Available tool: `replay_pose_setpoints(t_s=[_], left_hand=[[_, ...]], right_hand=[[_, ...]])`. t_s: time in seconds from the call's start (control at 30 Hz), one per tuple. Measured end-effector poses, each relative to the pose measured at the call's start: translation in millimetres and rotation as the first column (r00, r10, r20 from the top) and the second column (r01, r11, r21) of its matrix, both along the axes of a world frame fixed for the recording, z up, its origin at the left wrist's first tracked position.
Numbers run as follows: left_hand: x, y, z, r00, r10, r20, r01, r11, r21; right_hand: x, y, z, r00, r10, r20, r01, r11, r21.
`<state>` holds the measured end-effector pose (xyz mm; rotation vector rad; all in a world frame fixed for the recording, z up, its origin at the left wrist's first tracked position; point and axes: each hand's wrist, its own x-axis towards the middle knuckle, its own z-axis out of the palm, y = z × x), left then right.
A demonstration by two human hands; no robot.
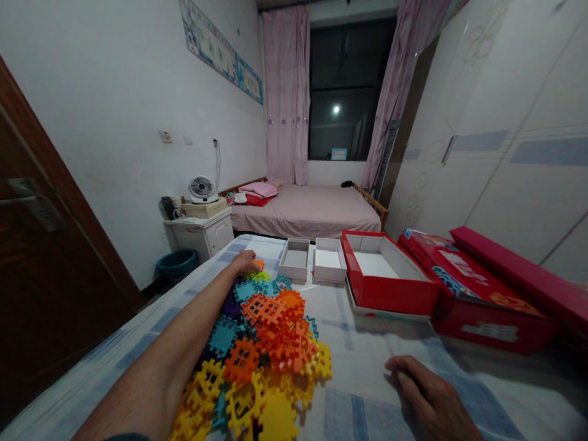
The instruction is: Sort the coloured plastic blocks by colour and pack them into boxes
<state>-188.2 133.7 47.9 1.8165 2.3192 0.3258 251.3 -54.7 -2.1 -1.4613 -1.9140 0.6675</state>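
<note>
My left hand [245,261] reaches to the far end of a heap of interlocking plastic building pieces, its fingers closed around an orange building piece [260,264]. Close beside it is a lime-green piece [262,277]. Nearer in the heap are teal pieces [223,335], a thick pile of orange pieces [287,334] and yellow pieces [277,416]; my left forearm passes over the heap's left side and hides part of it. On the cloth to the right rests my right hand [429,389], holding nothing, with its fingers loosely bent and slightly apart.
Two small white boxes [294,260] [329,260] stand at the table's far side. Right of them are an open red box [390,275] and a red printed box [487,288]. A checked cloth [340,331] covers the table. Beyond are a bed [312,208] and a fan [203,189] on a cabinet.
</note>
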Motion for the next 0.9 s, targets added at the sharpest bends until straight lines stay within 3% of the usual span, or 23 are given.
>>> replay_pose_setpoints(t_s=[0.13,0.4,0.63,0.73,0.9], left_hand=[[-1,-6,-0.5,0.999,0.035,0.009,-0.035,0.999,0.03],[2,-9,-2.5,0.998,-0.028,0.06,0.027,0.999,0.024],[8,-8,3.9,0.979,0.018,0.205,-0.027,0.999,0.04],[4,-18,17.7,0.951,0.015,0.308,-0.059,0.989,0.133],[17,-53,66.2,0.873,-0.105,0.477,-0.047,0.954,0.297]], right_hand=[[-2,-2,6.7,1.0,0.014,0.017,-0.015,0.999,0.03],[-6,-4,8.6,1.0,-0.006,0.015,0.006,1.0,0.025],[-5,-4,8.7,1.0,-0.006,0.027,0.005,1.0,0.029],[-5,-4,9.3,1.0,-0.006,0.016,0.005,0.999,0.032],[-8,-6,14.8,1.0,-0.009,0.003,0.008,0.999,0.035]])
